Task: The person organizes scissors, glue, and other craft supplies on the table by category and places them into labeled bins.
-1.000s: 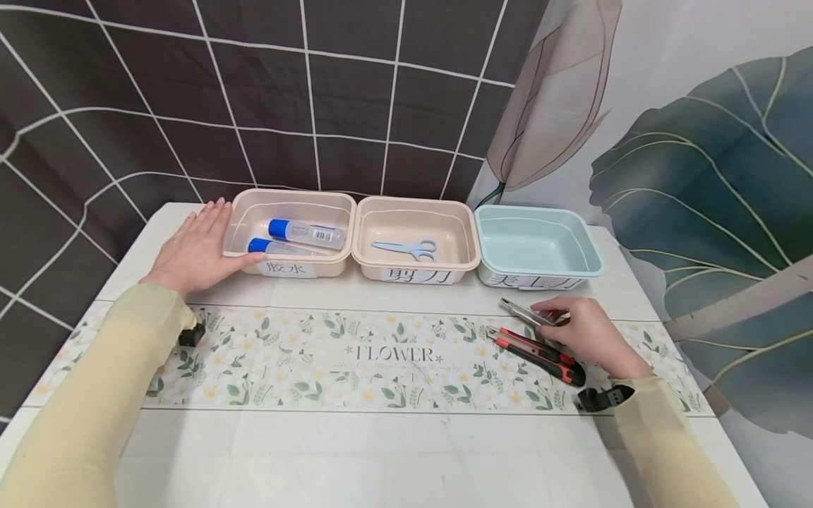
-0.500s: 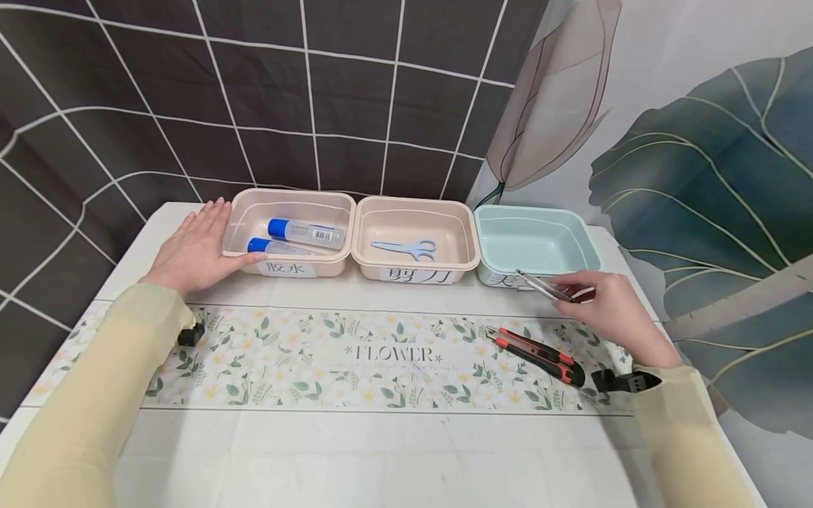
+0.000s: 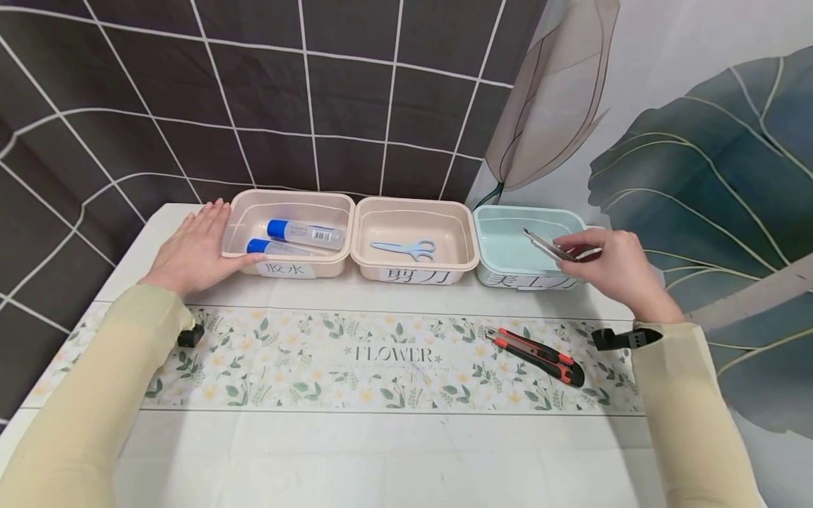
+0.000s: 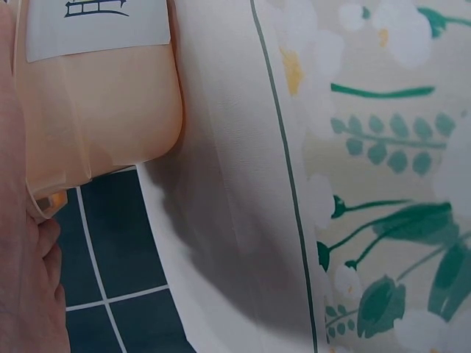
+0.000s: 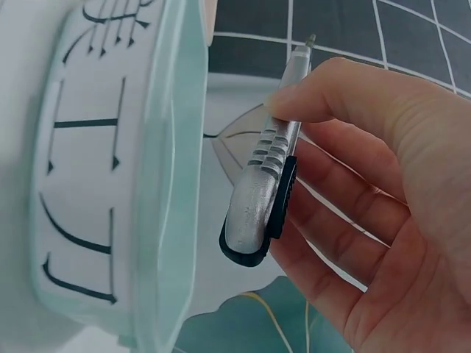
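Observation:
My right hand pinches a silver utility knife between thumb and fingers, over the front right part of the mint-green bin. In the right wrist view the metal-bodied utility knife has a black end piece and stands above the bin's rim. My left hand rests with extended fingers against the left end of the leftmost beige bin, its thumb along the front rim. Two blue-capped glue bottles lie in that bin. A red and black utility knife lies on the floral table strip.
The middle beige bin holds light-blue scissors. All three bins stand side by side at the back of the table, with white labels on their fronts. A dark tiled-pattern curtain hangs close behind them.
My right hand has lifted the silver utility knife off the table and carried it back over the mint-green bin. My left hand and the red and black knife have stayed in place.

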Motion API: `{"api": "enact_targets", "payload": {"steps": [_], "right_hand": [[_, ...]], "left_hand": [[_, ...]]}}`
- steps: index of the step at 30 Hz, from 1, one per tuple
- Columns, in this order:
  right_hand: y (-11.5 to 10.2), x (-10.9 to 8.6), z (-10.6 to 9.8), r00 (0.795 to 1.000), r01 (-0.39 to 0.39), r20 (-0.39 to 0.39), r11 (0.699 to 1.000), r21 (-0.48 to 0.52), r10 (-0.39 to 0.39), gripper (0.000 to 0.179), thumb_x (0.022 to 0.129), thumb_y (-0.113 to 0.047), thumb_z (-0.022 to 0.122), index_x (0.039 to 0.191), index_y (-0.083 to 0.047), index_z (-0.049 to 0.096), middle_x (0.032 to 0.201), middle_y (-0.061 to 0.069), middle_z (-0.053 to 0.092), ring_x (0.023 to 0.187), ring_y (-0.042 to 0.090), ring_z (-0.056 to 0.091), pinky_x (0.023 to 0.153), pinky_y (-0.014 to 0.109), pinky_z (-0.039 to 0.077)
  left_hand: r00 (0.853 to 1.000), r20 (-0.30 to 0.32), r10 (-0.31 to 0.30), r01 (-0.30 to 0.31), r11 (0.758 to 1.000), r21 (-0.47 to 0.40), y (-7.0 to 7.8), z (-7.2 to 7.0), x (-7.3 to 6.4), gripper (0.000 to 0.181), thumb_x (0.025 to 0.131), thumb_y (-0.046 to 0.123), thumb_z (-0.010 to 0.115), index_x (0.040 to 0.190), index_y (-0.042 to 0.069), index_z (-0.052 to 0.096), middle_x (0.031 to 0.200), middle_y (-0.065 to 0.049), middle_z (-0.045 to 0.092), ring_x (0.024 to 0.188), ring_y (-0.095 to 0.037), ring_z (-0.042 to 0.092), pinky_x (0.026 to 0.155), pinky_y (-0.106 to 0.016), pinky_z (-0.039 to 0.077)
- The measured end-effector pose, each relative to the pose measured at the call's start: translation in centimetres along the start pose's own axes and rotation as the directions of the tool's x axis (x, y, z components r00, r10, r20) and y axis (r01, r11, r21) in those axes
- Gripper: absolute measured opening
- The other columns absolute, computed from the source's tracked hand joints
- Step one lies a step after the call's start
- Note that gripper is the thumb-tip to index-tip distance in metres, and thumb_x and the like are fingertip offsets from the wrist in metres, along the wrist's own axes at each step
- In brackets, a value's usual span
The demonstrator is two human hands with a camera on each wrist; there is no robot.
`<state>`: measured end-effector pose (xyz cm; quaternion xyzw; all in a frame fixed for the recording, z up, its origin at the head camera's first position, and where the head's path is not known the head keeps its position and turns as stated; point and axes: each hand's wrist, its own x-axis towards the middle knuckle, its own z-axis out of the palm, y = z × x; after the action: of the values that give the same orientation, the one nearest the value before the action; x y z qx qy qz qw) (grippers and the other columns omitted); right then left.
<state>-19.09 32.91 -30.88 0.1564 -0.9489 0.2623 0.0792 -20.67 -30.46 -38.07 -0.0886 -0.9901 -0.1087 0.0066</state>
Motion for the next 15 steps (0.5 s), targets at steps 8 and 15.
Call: {"api": "enact_targets", "payload": {"steps": [8, 15], "right_hand": [[0.1, 3.1, -1.0, 0.996, -0.075, 0.055, 0.997, 0.000, 0.075, 0.032, 0.089, -0.013, 0.080, 0.118, -0.003, 0.075, 0.105, 0.019, 0.072, 0.092, 0.033, 0.068, 0.060, 0.015, 0.052], [1.2, 5.5, -0.4, 0.978, -0.189, 0.100, 0.981, 0.055, 0.183, 0.037, 0.090, -0.021, 0.079, 0.123, -0.005, 0.073, 0.106, 0.016, 0.071, 0.090, 0.026, 0.064, 0.064, 0.023, 0.054]], "left_hand": [[1.000, -0.003, 0.001, -0.001, 1.000, -0.002, 0.0, -0.1, 0.0, 0.116, 0.091, 0.076, 0.047, 0.160, -0.006, 0.003, 0.166, -0.028, 0.003, 0.153, -0.040, 0.000, 0.123, -0.049, -0.005], [1.000, 0.001, 0.000, 0.000, 1.000, 0.006, -0.1, 0.0, 0.1, 0.117, 0.091, 0.077, 0.048, 0.160, -0.006, 0.003, 0.165, -0.028, 0.003, 0.153, -0.042, 0.002, 0.123, -0.051, -0.004]]}}
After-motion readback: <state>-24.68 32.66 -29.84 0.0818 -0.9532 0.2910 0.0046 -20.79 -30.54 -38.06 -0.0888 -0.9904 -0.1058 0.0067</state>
